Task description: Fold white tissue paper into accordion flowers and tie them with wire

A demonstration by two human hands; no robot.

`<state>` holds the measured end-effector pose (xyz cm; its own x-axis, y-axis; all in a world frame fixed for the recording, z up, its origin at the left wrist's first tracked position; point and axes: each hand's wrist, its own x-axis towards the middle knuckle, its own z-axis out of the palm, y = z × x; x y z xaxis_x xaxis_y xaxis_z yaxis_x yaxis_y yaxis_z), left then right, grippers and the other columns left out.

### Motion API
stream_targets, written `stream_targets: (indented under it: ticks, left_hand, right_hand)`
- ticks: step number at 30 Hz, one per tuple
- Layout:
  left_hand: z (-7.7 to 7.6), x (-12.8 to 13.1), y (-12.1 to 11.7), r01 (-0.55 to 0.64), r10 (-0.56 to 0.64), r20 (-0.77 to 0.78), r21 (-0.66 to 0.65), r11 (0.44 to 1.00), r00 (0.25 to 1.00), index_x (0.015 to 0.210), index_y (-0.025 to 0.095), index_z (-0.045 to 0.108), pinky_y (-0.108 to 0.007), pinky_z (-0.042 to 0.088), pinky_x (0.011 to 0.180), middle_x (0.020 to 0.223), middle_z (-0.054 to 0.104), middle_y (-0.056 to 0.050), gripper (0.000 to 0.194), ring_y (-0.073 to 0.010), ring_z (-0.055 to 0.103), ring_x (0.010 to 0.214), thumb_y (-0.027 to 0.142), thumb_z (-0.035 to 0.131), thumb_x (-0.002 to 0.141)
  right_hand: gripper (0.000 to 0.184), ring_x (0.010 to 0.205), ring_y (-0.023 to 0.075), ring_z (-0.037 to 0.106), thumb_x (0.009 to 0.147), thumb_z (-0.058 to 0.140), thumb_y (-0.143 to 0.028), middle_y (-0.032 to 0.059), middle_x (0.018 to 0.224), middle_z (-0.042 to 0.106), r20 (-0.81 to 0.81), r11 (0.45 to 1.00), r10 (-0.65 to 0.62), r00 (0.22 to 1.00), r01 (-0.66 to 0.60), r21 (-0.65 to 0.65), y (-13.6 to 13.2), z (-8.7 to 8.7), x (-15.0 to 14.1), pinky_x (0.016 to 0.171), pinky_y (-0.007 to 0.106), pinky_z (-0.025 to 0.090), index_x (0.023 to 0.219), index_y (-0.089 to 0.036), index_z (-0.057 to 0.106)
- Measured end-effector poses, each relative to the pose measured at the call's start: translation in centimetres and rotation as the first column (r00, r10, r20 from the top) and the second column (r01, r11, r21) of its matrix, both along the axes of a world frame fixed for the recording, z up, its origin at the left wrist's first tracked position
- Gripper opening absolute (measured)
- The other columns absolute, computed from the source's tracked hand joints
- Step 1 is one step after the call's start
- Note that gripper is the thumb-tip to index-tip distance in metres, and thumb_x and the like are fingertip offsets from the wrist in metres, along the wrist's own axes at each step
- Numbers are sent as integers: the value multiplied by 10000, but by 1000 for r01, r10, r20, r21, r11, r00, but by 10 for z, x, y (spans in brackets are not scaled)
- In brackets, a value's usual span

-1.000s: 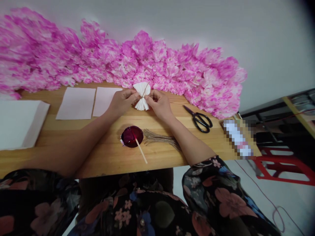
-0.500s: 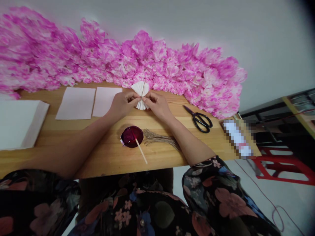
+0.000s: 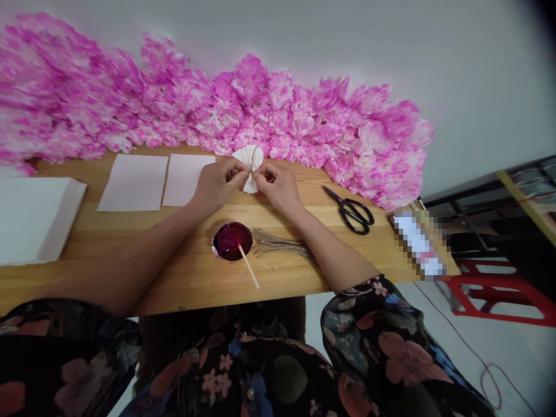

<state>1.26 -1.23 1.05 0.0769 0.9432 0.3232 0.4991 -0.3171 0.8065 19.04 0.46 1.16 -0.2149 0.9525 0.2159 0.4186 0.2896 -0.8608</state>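
Observation:
A pleated white paper (image 3: 251,155) is pinched in at its middle and fans out above and below, like a bow. My left hand (image 3: 220,182) is closed on its narrow waist from the left, thumb against fingertips. From the right, my right hand (image 3: 280,185) pinches the same waist. A thin brown strand shows against the upper fan; the fingers hide where it runs at the waist. Nearer me are a dish of dark magenta liquid (image 3: 226,246) with a wooden stick (image 3: 249,269) in it, and a bundle of brown twine strands (image 3: 282,245), partly under my right forearm.
Pink-and-white paper flowers (image 3: 264,110) line the back of the wooden table (image 3: 182,284). Pale paper sheets (image 3: 134,182) and a thick white paper stack (image 3: 35,217) lie left. Black-handled scissors (image 3: 354,213) lie right, with a blurred-out object (image 3: 419,243) beyond. A red stool (image 3: 499,298) stands right.
Both hands stay at the pleated paper with small finger shifts. The lower fan looks narrower and slightly turned. Other things have not moved.

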Motion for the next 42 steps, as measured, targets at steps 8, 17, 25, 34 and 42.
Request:
stream_targets:
  ticks: [8, 17, 25, 34, 42]
  left_hand:
    - [-1, 6, 2, -2, 15, 179, -74, 997, 984, 1038, 187, 688, -270, 519, 744, 793, 748, 0, 239, -160, 678, 748, 247, 699, 807]
    - [-2, 6, 3, -47, 52, 163, -35, 998, 985, 858, 198, 650, -253, 448, 610, 677, 675, 24, 96, -129, 590, 617, 265, 696, 807]
    - [0, 5, 2, -7, 27, 262, -74, 997, 965, 819, 202, 602, -250, 502, 647, 718, 698, 0, 45, -133, 628, 654, 221, 638, 800]
    - [4, -5, -6, -62, 67, -124, 42, 997, 990, 930, 210, 749, -277, 455, 699, 770, 766, -23, 162, -174, 649, 694, 264, 635, 830]
    - [-1, -6, -3, -33, 33, -128, 5, 999, 991, 898, 204, 737, -285, 376, 636, 684, 688, -9, 185, -170, 547, 634, 345, 622, 864]
  right_hand:
    - [154, 643, 123, 482, 885, 636, -261, -22, 700, 626, 9, 1000, 24, 1000, -24, -5, -2, 1, 0, 652, 277, 373, 745, -200, 616]
    - [155, 641, 126, 503, 876, 630, -264, -19, 687, 637, 69, 999, 45, 997, -46, 14, -6, -1, -7, 654, 276, 365, 739, -190, 636]
    - [189, 641, 122, 495, 865, 626, -252, -19, 681, 621, 34, 999, 35, 999, -34, -19, -4, 6, -6, 668, 266, 394, 689, -204, 578]
    - [191, 652, 128, 507, 872, 623, -227, -20, 689, 615, 35, 1000, 15, 999, -16, 18, -5, 7, -6, 680, 279, 384, 694, -211, 555]
    - [166, 668, 145, 544, 898, 618, -247, -19, 695, 652, 84, 998, 19, 996, -24, 59, -5, 0, -6, 661, 292, 361, 737, -213, 595]
